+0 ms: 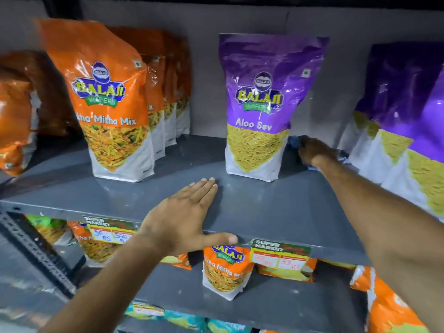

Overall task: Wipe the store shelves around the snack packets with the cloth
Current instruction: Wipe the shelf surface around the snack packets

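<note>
A grey metal shelf (264, 207) runs across the view. On it stand orange Khatta Mitha Mix packets (108, 104) at the left, one purple Aloo Sev packet (262, 109) in the middle, and more purple packets (408, 121) at the right. My right hand (314, 150) reaches deep into the gap between the purple packets and presses a dark blue cloth (294, 143) onto the shelf near the back wall. Most of the cloth is hidden under the hand. My left hand (185, 217) lies flat on the shelf's front edge, fingers spread, holding nothing.
Two price labels (280, 254) hang on the shelf's front lip. A lower shelf (276, 306) carries more orange packets (225, 270). A perforated metal upright (33, 248) stands at the left. Teal packets (185, 319) show at the bottom.
</note>
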A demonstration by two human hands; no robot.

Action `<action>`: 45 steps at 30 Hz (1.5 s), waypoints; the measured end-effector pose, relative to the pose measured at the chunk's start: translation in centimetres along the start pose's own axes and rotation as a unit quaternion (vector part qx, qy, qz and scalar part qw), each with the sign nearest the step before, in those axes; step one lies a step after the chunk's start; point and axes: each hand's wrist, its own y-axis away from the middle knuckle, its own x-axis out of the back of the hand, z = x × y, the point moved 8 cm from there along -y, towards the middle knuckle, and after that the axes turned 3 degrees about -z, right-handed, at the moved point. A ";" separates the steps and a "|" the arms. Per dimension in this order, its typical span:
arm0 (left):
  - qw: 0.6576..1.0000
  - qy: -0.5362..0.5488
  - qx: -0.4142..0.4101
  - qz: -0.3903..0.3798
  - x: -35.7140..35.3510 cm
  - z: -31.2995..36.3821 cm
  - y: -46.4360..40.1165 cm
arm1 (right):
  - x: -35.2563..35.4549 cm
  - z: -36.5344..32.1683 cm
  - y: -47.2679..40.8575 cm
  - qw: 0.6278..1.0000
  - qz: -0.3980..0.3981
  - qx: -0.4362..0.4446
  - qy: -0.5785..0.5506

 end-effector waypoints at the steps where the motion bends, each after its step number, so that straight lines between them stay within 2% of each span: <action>1: 1.000 0.000 0.000 -0.003 -0.1 0.0 0.0 | -0.2 0.0 -0.8 1.000 -0.005 0.001 0.001; 5: 1.000 -0.003 0.002 -0.014 -0.2 -0.1 -0.1 | -0.7 0.1 -2.5 1.000 0.000 0.000 -0.001; 10: 1.000 -0.004 0.006 -0.028 -0.2 -0.2 0.0 | -0.4 -0.9 -0.3 1.000 -0.010 0.000 -0.007; 20: 0.999 0.004 0.009 -0.051 0.0 0.3 0.3 | 0.8 -2.4 13.8 0.999 0.000 0.046 0.003; 24: 0.998 -0.004 0.015 -0.056 0.2 -0.8 0.9 | 0.7 -3.2 19.1 0.999 0.024 0.037 0.010; 28: 0.998 -0.020 0.033 -0.051 0.2 -3.3 2.3 | -0.1 -6.4 23.5 0.996 0.042 0.073 0.007; 32: 0.998 -0.026 0.040 -0.040 0.4 -3.8 2.8 | -0.4 -12.0 28.6 0.988 0.044 0.137 -0.054; 35: 0.998 -0.033 0.049 -0.025 0.3 -3.9 2.9 | -0.8 -15.8 28.7 0.980 0.036 0.178 -0.083; 40: 0.997 -0.051 0.059 -0.010 0.4 -3.9 3.0 | -1.8 -18.9 25.8 0.989 0.035 0.112 -0.092; 42: 0.997 -0.050 0.059 -0.007 0.4 -3.8 3.0 | -2.0 -20.2 25.8 0.985 0.026 0.137 -0.097; 45: 0.997 -0.051 0.060 0.003 0.5 -3.8 3.1 | -1.5 -21.2 26.0 0.965 0.007 0.182 -0.189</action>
